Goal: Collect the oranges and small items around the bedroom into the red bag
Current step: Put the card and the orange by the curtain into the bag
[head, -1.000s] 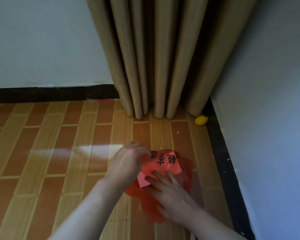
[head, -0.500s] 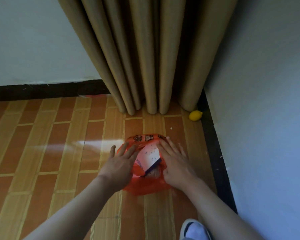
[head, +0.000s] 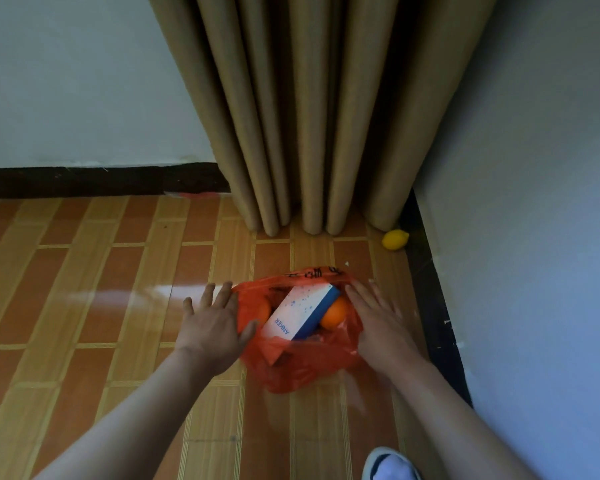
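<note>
Head view: red bag [head: 302,368] on floor [head: 84,306] near right wall corner, mouth spread by left hand [head: 211,323] and right hand [head: 378,320], fingers flat, gripping nothing. Inside: Anker box [head: 300,311], orange [head: 334,312]; second orange [head: 264,311] half hidden. Lemon [head: 395,239] at skirting by curtain [head: 309,116].

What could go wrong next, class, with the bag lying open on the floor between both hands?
The thin red plastic bag lies open; the round orange might roll out if lifted unevenly. The white-and-blue cardboard box pokes out and could slip free. The yellow lemon by the curtain may be overlooked.
</note>
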`<act>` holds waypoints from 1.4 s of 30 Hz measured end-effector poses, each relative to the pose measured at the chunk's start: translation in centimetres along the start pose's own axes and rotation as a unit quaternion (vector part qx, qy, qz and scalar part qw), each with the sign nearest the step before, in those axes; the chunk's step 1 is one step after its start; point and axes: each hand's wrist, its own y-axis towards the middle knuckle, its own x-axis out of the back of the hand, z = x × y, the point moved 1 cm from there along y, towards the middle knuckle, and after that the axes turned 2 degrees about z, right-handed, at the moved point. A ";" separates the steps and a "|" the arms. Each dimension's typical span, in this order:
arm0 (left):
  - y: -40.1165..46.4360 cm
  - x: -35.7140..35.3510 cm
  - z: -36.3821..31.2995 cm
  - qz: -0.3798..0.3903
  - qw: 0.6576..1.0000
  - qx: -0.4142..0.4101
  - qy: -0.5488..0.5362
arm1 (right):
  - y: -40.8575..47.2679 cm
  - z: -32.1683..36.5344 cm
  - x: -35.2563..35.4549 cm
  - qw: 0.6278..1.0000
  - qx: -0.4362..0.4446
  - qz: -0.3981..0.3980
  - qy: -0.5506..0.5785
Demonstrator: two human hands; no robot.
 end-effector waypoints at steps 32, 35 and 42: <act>-0.6 -0.4 -4.6 -0.049 0.980 -0.182 -0.059 | 2.3 0.9 1.3 0.983 0.051 -0.038 0.172; -0.6 0.8 -5.1 -0.085 0.977 -0.181 -0.080 | 5.8 -0.5 3.9 0.978 0.009 -0.165 0.123; -1.6 1.4 -3.7 -0.133 0.975 -0.150 -0.098 | 13.5 -6.2 5.3 0.988 -0.087 -0.075 -0.101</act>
